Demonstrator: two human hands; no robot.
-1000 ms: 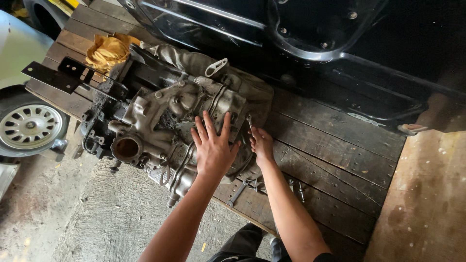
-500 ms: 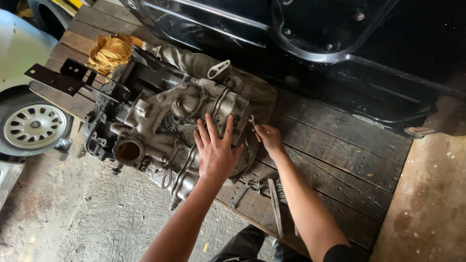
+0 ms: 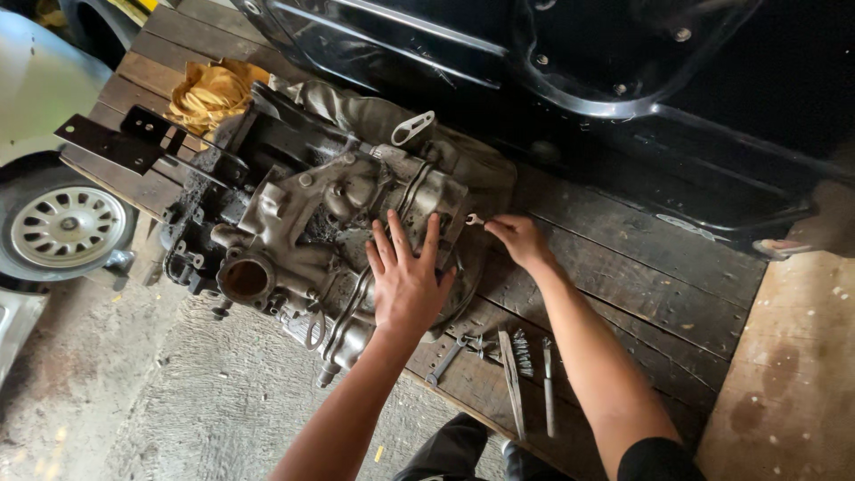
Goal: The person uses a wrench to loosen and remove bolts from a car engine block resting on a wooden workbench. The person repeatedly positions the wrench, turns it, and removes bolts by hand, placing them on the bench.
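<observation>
Your left hand (image 3: 405, 281) lies flat and spread, fingers wide, on the greasy metal engine casing (image 3: 329, 236), holding nothing; the casing rests on its side across the dark wooden platform (image 3: 623, 294), towards its left end. Just beside the casing's right edge, your right hand (image 3: 518, 239) pinches the shaft of a small wrench (image 3: 475, 219) between thumb and fingertips, its open end pointing at the casing; how much of the tool sits inside your hand is hidden. Near your forearms, on the planks by the platform's front edge, lie a few loose hand tools (image 3: 517, 365), slim metal bars and another spanner, hard to tell apart. A yellow rag (image 3: 209, 89) lies crumpled behind the casing, and a black metal bracket (image 3: 116, 138) juts out to its left. The casing's lower side is in shadow and its fittings are too grimy to read clearly. Beyond the platform hangs a dark vehicle underbody (image 3: 579, 62), cut off at the top. A wheel with a silver rim (image 3: 67, 227) shows at the left edge above a rough concrete floor (image 3: 178, 401).
</observation>
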